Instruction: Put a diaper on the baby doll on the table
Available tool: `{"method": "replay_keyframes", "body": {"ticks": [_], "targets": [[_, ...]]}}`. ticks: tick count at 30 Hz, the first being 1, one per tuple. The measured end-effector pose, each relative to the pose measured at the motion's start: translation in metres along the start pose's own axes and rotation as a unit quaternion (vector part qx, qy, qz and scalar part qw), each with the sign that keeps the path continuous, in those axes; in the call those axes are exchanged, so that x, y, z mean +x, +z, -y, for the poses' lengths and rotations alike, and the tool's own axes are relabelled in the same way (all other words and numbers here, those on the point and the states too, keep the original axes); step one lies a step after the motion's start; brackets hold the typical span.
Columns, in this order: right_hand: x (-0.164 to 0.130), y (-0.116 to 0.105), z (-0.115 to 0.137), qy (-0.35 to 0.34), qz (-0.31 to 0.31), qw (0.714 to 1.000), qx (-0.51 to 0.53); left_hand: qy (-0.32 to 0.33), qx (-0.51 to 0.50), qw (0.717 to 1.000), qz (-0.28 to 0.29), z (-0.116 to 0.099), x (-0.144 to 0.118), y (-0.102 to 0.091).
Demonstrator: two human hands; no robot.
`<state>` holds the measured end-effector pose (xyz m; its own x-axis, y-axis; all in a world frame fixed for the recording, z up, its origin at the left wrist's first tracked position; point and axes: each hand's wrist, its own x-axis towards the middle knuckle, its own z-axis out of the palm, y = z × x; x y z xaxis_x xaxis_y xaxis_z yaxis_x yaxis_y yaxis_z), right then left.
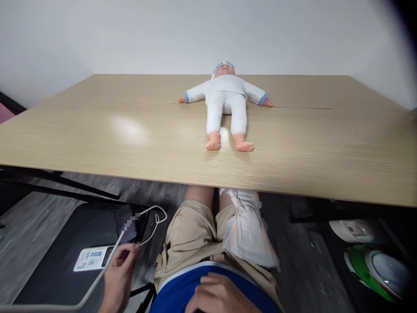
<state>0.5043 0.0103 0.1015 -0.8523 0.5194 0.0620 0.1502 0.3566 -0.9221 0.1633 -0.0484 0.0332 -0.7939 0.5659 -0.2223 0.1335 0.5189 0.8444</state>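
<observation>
My left hand is low on the left, over a black chair seat. Its fingertips are pinched together at a thin white cable, which loops up towards a blurred patch. A thicker white cord runs past the same hand. My right hand rests curled against the blue shirt at the bottom edge; what its fingers close on, if anything, is hidden. Across my right thigh lies a crumpled white diaper. On the table, a baby doll in white clothes and a lettered cap lies on its back, feet towards me.
The wooden table spans the view, its front edge above my knees. On the black chair seat lies a white card-like device with a dark end. Under the table at right are a green-and-white round object and a white rounded one.
</observation>
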Motion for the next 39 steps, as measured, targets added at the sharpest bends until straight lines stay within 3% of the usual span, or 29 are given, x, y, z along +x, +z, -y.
{"method": "replay_keyframes", "body": {"ticks": [2,6,9,12,17,23,29,34,39], "targets": [[0.0,-0.005,0.008,0.027,-0.055,0.998,0.009,-0.043,-0.115,0.989,0.085,-0.021,-0.037,0.013],[-0.001,-0.014,0.018,0.056,-0.129,0.99,0.024,-0.011,-0.204,0.955,0.215,-0.069,-0.086,0.039],[-0.001,-0.019,0.024,0.063,-0.173,0.982,0.028,-0.011,-0.277,0.923,0.267,-0.104,-0.108,0.063],[-0.003,-0.023,0.03,0.063,-0.235,0.97,0.029,-0.073,-0.362,0.877,0.309,-0.131,-0.13,0.084],[-0.01,-0.027,0.038,0.08,-0.32,0.942,0.066,-0.174,-0.413,0.8,0.398,-0.147,-0.17,0.093],[-0.016,-0.023,0.04,0.074,-0.333,0.935,0.096,-0.233,-0.403,0.792,0.394,-0.15,-0.19,0.087],[-0.008,-0.026,0.041,0.11,-0.305,0.936,0.136,-0.297,-0.423,0.776,0.361,-0.158,-0.188,0.089],[0.0,-0.029,0.042,0.11,-0.301,0.933,0.166,-0.306,-0.44,0.752,0.384,-0.157,-0.186,0.092],[0.002,-0.027,0.039,0.1,-0.341,0.923,0.148,-0.33,-0.454,0.744,0.363,-0.152,-0.184,0.093]]}}
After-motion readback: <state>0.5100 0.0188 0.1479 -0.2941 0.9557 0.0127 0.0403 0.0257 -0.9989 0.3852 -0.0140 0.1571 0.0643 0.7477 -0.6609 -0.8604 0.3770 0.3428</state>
